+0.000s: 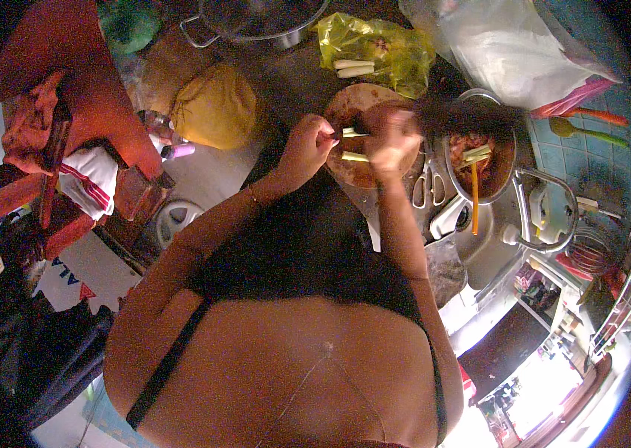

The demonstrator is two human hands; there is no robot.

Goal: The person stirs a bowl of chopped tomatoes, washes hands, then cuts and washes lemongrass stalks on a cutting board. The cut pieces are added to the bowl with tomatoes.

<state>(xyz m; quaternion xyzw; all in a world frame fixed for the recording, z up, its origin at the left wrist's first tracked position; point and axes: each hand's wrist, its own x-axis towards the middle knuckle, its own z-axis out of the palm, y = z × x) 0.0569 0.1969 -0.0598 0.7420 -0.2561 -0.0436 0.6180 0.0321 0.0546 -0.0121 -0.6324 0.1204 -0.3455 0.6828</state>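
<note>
My left hand (311, 147) has its fingers curled at the left side of a round wooden chopping board (343, 98). Its fingertips are close to a pale stalk piece (354, 133) that looks like lemongrass; whether they grip it is unclear. A second cut stalk piece (354, 157) lies lower on the board. Over the board's right side, my right hand (393, 140) is motion-blurred, and what it may hold is hidden in the blur. Beside the board at right stands a metal pot (509, 168) with reddish contents, several cut stalks (475, 154) and an orange-handled utensil (474, 201).
White-handled scissors (428, 187) lie between board and sink (480, 246), near a faucet (551, 246). Beyond the board is a yellow plastic bag (405, 56) with whole stalks (354, 68). A large pot (259, 17), a yellow bundle (217, 109) and a white bag (506, 50) stand around.
</note>
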